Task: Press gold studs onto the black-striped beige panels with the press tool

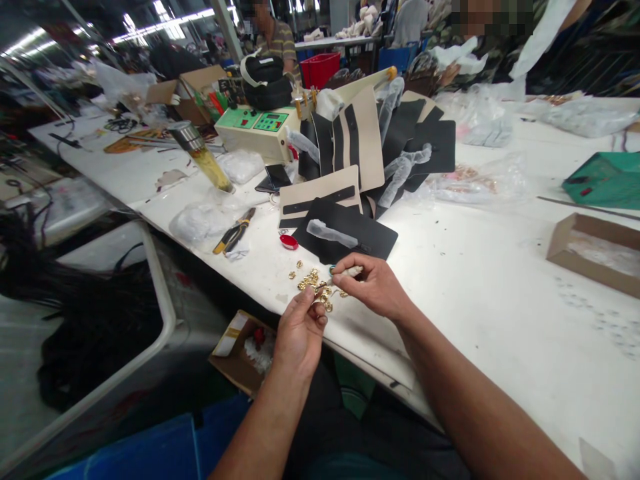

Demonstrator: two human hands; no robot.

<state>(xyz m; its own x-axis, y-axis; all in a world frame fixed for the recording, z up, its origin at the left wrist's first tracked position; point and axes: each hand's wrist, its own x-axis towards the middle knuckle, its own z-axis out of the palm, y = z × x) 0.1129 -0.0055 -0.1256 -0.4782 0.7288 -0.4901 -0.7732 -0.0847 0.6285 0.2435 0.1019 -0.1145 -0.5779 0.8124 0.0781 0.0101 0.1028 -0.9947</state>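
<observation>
My left hand (300, 331) is at the near edge of the white table (475, 280), fingers pinched on a small gold ring beside a heap of several gold metal rings (316, 283). My right hand (373, 283) is closed round a small pale tool with a teal tip (345, 271), its tip pointing at the rings. Just beyond the hands lies a black card panel with a plastic-wrapped strap (345, 235).
Beige and black panels (360, 143) stand stacked behind. Pliers (235, 231), a red oval piece (289, 241), a glass bottle (203, 157) and a green-topped machine (257, 130) are at left. Cardboard boxes (593, 252) lie right; another box (240, 350) is below the edge. People work opposite.
</observation>
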